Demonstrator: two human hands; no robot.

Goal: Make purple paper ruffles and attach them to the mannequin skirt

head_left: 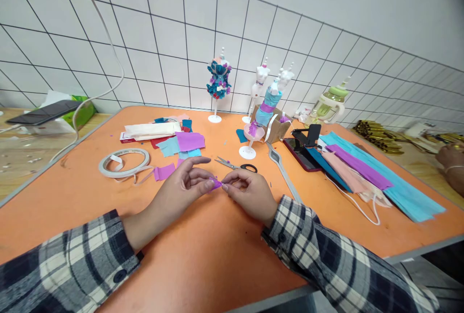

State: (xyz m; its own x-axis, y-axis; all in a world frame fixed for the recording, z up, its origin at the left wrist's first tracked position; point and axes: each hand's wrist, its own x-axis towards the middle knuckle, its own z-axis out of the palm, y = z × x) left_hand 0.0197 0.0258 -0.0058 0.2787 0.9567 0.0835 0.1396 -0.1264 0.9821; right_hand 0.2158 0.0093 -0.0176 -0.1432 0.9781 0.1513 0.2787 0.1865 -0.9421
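Note:
Between my two hands is a small gathered piece of purple crepe paper (216,184), held just above the orange table. My left hand (184,182) pinches its left end with thumb and forefinger, while the other fingers curl loosely. The right end is squeezed between the thumb and fingertips of my right hand (250,192). Just behind my hands lies a pair of scissors (235,164) with black handles. Left of them are purple paper pieces (190,141), light blue pieces (168,147) and a roll of double-sided tape (105,165) with a loose end.
Small dress forms stand at the back, one covered in teal paper flowers (219,78), another wrapped in blue paper (268,105). Crepe paper strips (384,177), a phone (302,154) and a bottle (328,105) are on the right. Another person's hand (451,163) shows at the far right.

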